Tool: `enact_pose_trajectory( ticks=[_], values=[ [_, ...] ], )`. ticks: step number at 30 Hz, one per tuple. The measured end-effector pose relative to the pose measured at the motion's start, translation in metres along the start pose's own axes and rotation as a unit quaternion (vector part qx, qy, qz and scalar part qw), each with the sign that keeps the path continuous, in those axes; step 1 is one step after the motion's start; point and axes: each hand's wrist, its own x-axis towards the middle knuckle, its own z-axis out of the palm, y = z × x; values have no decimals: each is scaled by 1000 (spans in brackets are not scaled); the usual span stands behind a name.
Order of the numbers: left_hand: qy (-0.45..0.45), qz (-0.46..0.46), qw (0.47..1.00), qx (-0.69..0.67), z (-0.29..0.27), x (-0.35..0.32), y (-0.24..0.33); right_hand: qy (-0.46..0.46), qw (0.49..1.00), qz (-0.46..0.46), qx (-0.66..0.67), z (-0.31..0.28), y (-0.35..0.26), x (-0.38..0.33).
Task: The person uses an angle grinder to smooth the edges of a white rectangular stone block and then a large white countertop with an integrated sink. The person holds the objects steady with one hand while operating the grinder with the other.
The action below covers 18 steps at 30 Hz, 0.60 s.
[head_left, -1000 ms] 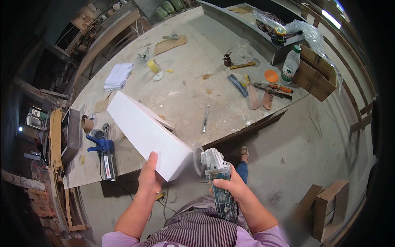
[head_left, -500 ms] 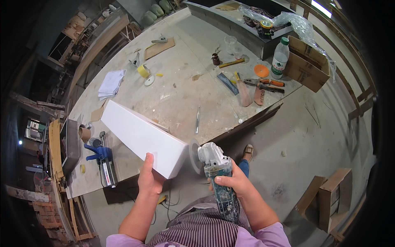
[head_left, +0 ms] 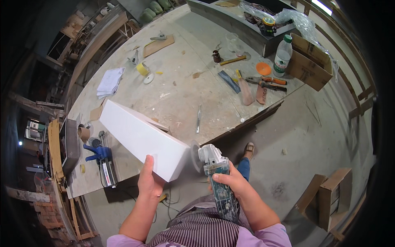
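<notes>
Head view: cardboard box (head_left: 309,61) beside plastic bottle (head_left: 282,55), contents hidden.

You hold a smooth, matt white block (head_left: 142,138) and a grinder (head_left: 218,181) with a grey metal head and glossy teal plastic body; the workbench (head_left: 181,90) is dusty, rough board.

Dusty workbench (head_left: 181,94), white block (head_left: 142,138) resting on its near edge, paper stack (head_left: 110,81) beyond the block, pliers (head_left: 267,81), water bottle (head_left: 282,56) far right of it
</notes>
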Motion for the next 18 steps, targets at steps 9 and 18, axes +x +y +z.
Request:
enact_pose_trajectory(
  ticks=[9,18],
  values=[
    [0,-3,1000,18,-4,2,0,-14,999,-30,2,-4,-8,-7],
    [6,-2,1000,23,-6,4,-1,25,999,-4,-31,-13,10,6]
  ],
)
